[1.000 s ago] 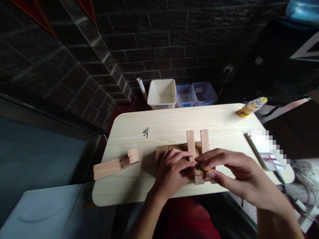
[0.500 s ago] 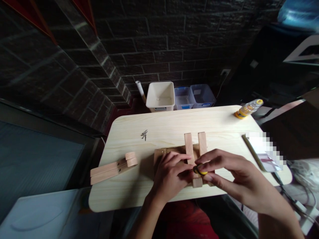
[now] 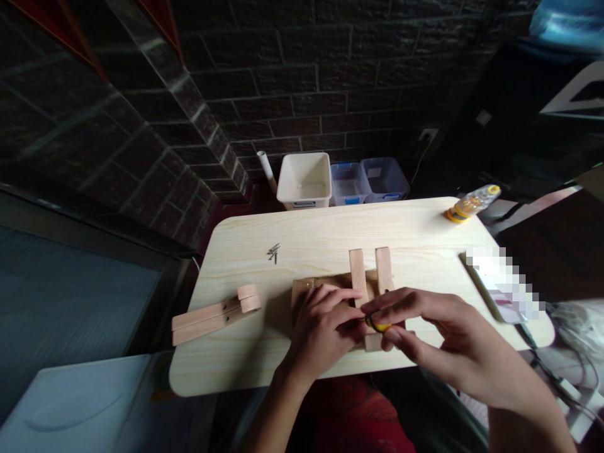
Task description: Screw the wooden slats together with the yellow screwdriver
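My right hand (image 3: 427, 321) pinches the yellow and black handle of a screwdriver (image 3: 379, 322) between thumb and fingers. It points down over a wooden strip (image 3: 358, 274); its tip is hidden. My left hand (image 3: 325, 321) lies across a brown block (image 3: 302, 290) that looks wrapped in tape, its fingers holding the same strip close to the screwdriver. The left thumb is mostly hidden. A second wooden strip (image 3: 384, 267) lies parallel just to the right, with a dark spot on it. The end of a wood piece (image 3: 372, 342) shows below the handle.
Dark screws (image 3: 274, 252) lie in a small pile on the table (image 3: 236, 251). Joined wooden strips (image 3: 207, 321) with a rounded end rest at left. A clear bottle with yellow ends (image 3: 473, 204) and a phone-like slab (image 3: 495, 286) are at right. Bins (image 3: 304, 182) stand behind the table.
My right hand has turned slightly about the screwdriver, whose handle now tilts a little differently. The left hand stays in place on the wood. The view has shifted slightly.
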Available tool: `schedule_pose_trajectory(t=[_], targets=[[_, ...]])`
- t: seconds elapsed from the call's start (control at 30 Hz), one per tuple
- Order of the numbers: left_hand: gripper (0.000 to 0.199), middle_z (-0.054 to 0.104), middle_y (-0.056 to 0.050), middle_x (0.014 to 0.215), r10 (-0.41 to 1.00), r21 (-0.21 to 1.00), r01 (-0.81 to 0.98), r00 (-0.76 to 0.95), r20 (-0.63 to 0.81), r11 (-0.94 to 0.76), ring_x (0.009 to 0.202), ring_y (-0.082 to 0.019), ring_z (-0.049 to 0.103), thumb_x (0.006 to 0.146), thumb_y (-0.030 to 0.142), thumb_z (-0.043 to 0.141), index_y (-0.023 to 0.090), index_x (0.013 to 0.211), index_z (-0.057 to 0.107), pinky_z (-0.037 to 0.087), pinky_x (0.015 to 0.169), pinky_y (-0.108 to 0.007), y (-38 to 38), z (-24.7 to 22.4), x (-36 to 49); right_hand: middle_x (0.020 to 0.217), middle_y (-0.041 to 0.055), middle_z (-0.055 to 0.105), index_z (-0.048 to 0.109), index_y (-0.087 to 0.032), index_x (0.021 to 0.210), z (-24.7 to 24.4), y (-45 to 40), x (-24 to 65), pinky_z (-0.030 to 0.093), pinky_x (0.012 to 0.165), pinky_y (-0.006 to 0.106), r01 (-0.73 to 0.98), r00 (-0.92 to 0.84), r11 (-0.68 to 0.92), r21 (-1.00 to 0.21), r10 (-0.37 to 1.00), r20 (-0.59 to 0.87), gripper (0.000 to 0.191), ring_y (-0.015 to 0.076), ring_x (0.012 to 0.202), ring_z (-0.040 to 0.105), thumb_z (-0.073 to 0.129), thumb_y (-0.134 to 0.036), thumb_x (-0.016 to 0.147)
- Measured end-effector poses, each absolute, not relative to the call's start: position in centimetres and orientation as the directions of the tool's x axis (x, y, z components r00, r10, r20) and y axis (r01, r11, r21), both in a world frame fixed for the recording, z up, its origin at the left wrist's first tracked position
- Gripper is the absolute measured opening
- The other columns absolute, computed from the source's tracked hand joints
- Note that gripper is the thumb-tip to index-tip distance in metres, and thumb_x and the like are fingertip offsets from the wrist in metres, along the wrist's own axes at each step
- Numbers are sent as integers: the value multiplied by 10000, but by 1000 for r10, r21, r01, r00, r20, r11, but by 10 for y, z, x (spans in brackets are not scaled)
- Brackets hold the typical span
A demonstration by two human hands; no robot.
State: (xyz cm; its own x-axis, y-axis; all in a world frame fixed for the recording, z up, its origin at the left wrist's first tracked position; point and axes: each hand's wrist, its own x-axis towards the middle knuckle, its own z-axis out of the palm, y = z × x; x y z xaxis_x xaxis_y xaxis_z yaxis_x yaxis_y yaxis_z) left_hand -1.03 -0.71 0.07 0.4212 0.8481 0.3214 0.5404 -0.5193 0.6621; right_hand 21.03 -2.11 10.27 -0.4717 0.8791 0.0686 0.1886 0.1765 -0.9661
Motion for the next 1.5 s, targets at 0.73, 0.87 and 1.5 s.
schedule_pose_trajectory(t=[0.73, 0.87, 1.5], targets=[[104, 789, -11, 1221, 852, 662, 548, 424, 307, -511, 1105, -259, 664, 837, 171, 799, 255, 896, 784, 498, 964, -438, -4, 0, -11, 1209, 71, 778, 736, -265, 1154, 105, -21, 198, 600, 952, 305, 237, -487, 268, -934, 864, 124, 195, 207, 1120, 733, 674, -154, 1007], [104, 789, -11, 1213, 850, 658, 550, 428, 306, -514, 1100, -257, 662, 831, 165, 806, 259, 866, 776, 500, 956, -435, -4, 0, -11, 1185, 75, 766, 758, -273, 1192, 104, -18, 198, 592, 982, 324, 243, -506, 319, -916, 847, 161, 225, 220, 1149, 708, 695, -164, 1005], [62, 788, 13, 1227, 854, 675, 536, 421, 306, -507, 1094, -250, 661, 880, 250, 803, 272, 938, 798, 490, 984, -451, -6, 0, -13, 1264, 70, 768, 778, -309, 1219, 102, -17, 201, 631, 891, 277, 224, -529, 303, -926, 836, 145, 301, 221, 1184, 712, 671, -125, 1007]])
